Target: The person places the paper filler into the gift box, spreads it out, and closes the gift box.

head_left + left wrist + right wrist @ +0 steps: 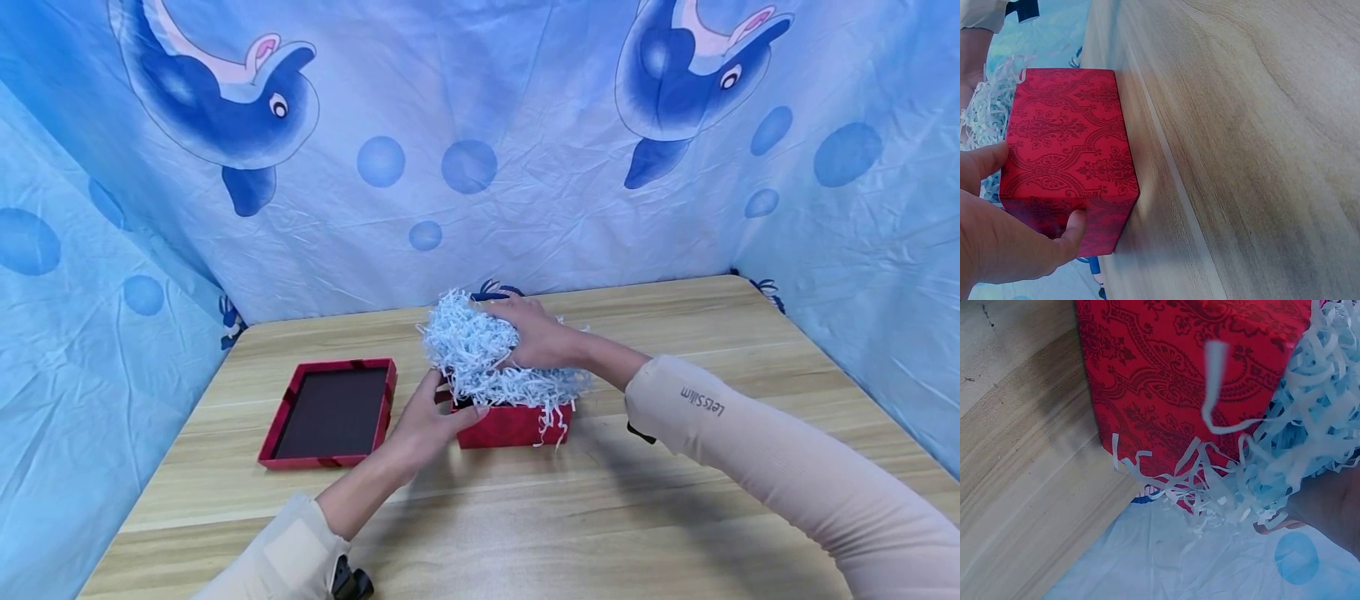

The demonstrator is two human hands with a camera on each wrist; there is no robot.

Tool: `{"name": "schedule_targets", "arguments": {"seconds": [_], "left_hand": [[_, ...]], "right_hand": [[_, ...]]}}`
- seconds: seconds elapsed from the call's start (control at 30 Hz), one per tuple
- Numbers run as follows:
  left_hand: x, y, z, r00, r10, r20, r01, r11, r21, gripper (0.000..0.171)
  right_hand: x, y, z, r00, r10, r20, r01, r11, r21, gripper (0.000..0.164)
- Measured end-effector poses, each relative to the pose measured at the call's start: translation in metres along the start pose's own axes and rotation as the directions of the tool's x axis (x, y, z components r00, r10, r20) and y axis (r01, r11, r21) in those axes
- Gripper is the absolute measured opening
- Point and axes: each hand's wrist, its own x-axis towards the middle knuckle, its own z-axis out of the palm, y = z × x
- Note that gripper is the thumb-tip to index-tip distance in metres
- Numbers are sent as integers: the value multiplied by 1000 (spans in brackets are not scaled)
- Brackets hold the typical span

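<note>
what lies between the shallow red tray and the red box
The left hand, holding the box, and a strip of bare tabletop; the head view shows this.

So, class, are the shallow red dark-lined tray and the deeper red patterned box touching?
Apart: the head view shows wooden table and the left hand between tray and box.

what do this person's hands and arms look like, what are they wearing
The left hand and right hand are ungloved. The left sleeve and right sleeve are pale beige; dark lettering marks the right one. A black device shows at the left sleeve's end.
</note>
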Motion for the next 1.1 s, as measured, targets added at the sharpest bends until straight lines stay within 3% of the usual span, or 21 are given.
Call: {"name": "schedule_targets", "arguments": {"seconds": [0.3, 0.6, 0.83, 1.1], "left_hand": [[1, 0, 0, 1000, -2, -2, 2, 1000, 17, 78], [1, -1, 0, 1000, 9, -3, -8, 1000, 19, 79], [0, 0, 0, 999, 34, 18, -33, 999, -21, 75], [0, 0, -1, 998, 55, 29, -54, 998, -24, 74]], "right_hand": [[-3, -3, 3, 997, 76, 21, -75, 995, -66, 93], [-5, -5, 6, 998, 59, 33, -55, 992, -110, 88], [-8, -5, 4, 998, -17, 53, 23, 994, -105, 94], [-14, -2, 3, 986, -163, 43, 168, 970, -175, 75]]}}
